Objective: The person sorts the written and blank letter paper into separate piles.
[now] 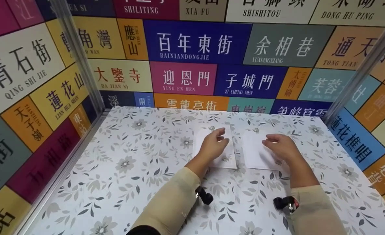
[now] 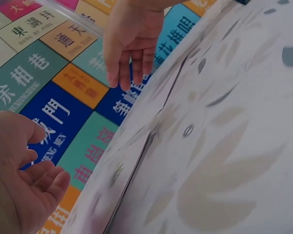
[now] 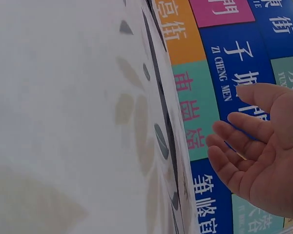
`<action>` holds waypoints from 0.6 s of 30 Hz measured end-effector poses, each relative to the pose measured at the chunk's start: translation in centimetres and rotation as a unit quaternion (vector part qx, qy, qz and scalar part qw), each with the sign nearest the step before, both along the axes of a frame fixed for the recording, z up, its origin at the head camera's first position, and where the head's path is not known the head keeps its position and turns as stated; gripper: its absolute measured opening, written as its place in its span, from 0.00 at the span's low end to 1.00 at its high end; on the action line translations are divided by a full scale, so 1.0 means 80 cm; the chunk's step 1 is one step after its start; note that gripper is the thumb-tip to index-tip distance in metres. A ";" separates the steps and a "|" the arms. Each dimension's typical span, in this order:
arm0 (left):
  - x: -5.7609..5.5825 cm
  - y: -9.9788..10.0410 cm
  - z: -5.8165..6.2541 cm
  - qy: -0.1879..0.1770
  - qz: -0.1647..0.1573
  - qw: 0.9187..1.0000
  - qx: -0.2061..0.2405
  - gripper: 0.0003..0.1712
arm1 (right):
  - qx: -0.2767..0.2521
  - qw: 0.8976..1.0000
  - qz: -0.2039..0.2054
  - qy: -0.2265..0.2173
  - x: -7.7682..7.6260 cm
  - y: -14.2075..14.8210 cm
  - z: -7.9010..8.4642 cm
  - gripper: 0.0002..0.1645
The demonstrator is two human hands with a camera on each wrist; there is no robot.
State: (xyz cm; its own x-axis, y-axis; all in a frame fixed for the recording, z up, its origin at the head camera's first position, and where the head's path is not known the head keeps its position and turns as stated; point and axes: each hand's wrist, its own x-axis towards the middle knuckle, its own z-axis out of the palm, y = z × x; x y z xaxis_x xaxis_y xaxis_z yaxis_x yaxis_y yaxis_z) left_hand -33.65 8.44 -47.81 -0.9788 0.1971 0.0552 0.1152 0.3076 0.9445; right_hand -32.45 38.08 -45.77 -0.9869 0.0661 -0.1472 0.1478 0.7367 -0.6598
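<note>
paper [image 1: 228, 152] beneath l hand [image 1: 214, 144], 2nd paper [image 1: 254, 151] beneath r hand [image 1: 282, 147], hands empty, fingers loosely bent w/ gaps

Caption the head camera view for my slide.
Left hand over one pale sheet, right hand over another pale sheet, on a floral-patterned table.

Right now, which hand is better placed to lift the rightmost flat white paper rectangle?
Probably the right hand: it hangs empty above that rectangle, while the left hand is over the other flat white paper rectangle.
</note>
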 end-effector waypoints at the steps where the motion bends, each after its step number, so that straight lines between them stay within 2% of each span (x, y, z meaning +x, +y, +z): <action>1: -0.002 -0.005 0.001 -0.001 0.002 1.000 -0.002 0.31 | 0.004 1.000 0.005 0.009 0.000 -0.006 -0.001 0.42; 10: -0.014 -0.043 0.002 0.016 0.045 0.998 -0.034 0.32 | -0.006 0.998 0.035 0.056 -0.010 -0.054 -0.009 0.38; 18: -0.023 -0.073 0.003 0.008 0.071 0.995 -0.066 0.33 | -0.017 0.997 0.056 0.050 -0.017 -0.093 -0.014 0.38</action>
